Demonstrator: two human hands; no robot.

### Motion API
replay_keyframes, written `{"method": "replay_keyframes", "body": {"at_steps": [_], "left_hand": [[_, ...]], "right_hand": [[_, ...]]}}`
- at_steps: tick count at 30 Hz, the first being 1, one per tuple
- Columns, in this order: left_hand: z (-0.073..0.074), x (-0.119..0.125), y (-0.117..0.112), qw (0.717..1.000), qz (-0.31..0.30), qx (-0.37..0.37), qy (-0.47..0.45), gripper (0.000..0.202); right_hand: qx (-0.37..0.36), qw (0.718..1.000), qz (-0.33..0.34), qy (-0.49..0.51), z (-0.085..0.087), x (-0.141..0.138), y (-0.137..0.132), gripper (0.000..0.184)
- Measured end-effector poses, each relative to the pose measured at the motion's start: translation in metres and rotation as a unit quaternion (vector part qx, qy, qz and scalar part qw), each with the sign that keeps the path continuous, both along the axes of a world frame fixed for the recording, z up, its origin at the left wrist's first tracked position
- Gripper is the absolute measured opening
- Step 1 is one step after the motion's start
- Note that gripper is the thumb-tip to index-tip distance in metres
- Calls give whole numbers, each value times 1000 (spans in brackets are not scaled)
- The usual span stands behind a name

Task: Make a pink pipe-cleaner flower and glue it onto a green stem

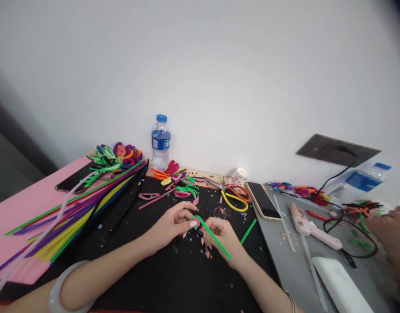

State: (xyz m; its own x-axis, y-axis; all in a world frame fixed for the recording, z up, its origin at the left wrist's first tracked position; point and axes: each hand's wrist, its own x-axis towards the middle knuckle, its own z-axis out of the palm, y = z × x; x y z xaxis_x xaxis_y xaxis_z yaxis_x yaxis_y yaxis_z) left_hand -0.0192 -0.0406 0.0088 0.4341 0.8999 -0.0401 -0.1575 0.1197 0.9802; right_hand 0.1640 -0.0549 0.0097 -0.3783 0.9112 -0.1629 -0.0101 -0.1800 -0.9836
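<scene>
Between my two hands, over the black mat (147, 278), is a bright green pipe cleaner (216, 239). Its upper end curls at my left fingertips and its straight tail slants down across the back of my right hand. My left hand (177, 220) pinches the curled end, where a bit of pink also shows. My right hand (224, 241) is closed beside it, fingers bent around the lower side of the piece; the exact grip is partly hidden. A second green pipe cleaner piece (248, 231) lies on the mat just right of my right hand.
Scissors (235, 200) with yellow and red handles, bent pipe cleaner shapes (188, 189) and a water bottle (161, 143) stand behind my hands. Long pipe cleaners (78, 213) fan out left. At right are a phone (263, 201), a glue gun (314, 228) and another person's hand (389, 230).
</scene>
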Motion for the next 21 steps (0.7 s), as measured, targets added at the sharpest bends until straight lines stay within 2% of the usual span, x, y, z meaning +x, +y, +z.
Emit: {"method": "replay_keyframes", "body": {"at_steps": [6, 11, 15, 18, 21], "left_hand": [[1, -4, 5, 993, 98, -40, -46, 36], [2, -6, 7, 982, 167, -52, -73, 34], [4, -6, 7, 976, 190, -69, -85, 33], [4, -7, 8, 973, 197, -72, -92, 34], [3, -7, 9, 972, 204, -69, -93, 34]], "right_hand": [[16, 998, 13, 52, 10, 2, 0, 18], [22, 988, -57, 139, 21, 2, 2, 14], [-16, 979, -70, 192, 21, 5, 6, 16], [-13, 989, -79, 126, 17, 7, 8, 30], [86, 992, -94, -22, 15, 10, 8, 39]]}}
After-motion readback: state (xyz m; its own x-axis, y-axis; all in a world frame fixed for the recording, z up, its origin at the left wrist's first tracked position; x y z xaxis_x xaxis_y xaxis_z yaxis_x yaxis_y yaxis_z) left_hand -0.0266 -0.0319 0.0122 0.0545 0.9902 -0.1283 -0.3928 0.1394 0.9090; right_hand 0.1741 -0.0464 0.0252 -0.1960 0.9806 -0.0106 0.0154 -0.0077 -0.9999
